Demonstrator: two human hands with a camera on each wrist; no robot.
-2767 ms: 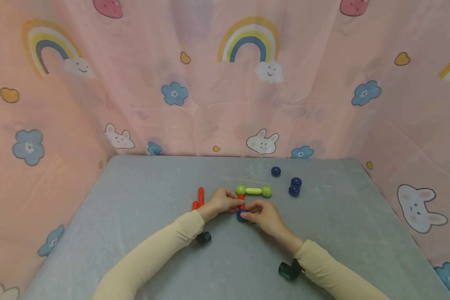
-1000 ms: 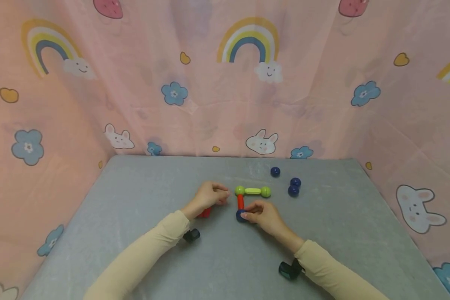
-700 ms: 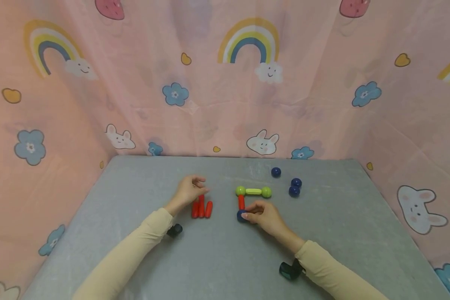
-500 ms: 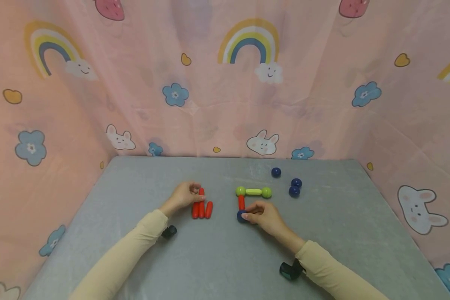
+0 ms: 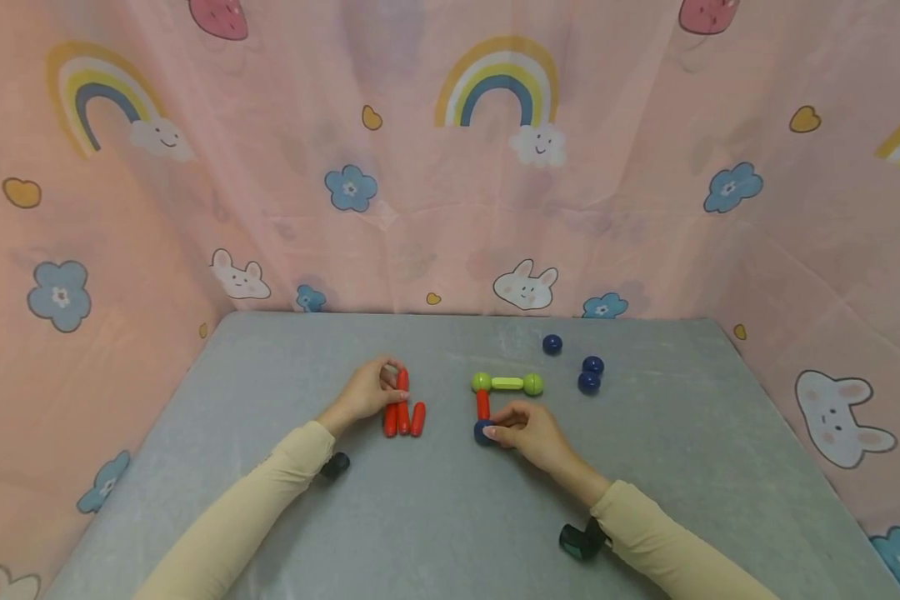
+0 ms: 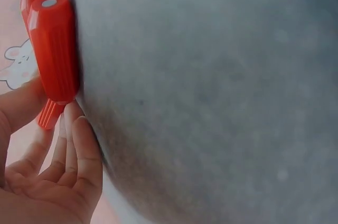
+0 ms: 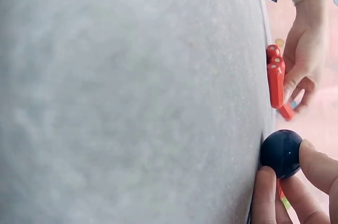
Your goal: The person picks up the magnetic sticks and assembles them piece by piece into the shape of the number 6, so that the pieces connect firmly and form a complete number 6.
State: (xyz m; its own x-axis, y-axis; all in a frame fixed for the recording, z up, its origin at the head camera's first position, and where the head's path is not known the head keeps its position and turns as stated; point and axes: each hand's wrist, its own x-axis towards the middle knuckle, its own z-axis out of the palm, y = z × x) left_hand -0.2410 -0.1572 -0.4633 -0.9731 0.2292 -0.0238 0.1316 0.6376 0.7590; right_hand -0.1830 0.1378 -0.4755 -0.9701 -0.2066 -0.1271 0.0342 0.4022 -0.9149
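Observation:
My left hand [image 5: 366, 391] pinches a red magnetic rod [image 5: 402, 377] between thumb and fingers, at the far end of a group of red rods [image 5: 417, 419]. In the left wrist view, a nearer red rod [image 6: 54, 49] with a silvery end partly covers the pinched one [image 6: 50, 114]. My right hand [image 5: 534, 435] holds a dark blue ball [image 7: 281, 153] between thumb and fingers. That ball sits at the near end of another red rod [image 5: 483, 404], whose far end meets a green ball [image 5: 482, 382]. A light green rod [image 5: 507, 383] joins it to a second green ball [image 5: 532, 384].
Three loose blue balls lie to the back right: a single ball [image 5: 552, 344] and two close together [image 5: 589, 382]. Grey cloth covers the table [image 5: 450, 533]. A pink patterned curtain [image 5: 420, 225] hangs behind and at both sides.
My left hand has moved left from the joined pieces to the red rods and now pinches one, shifted slightly away from me. My right hand stays on the blue ball.

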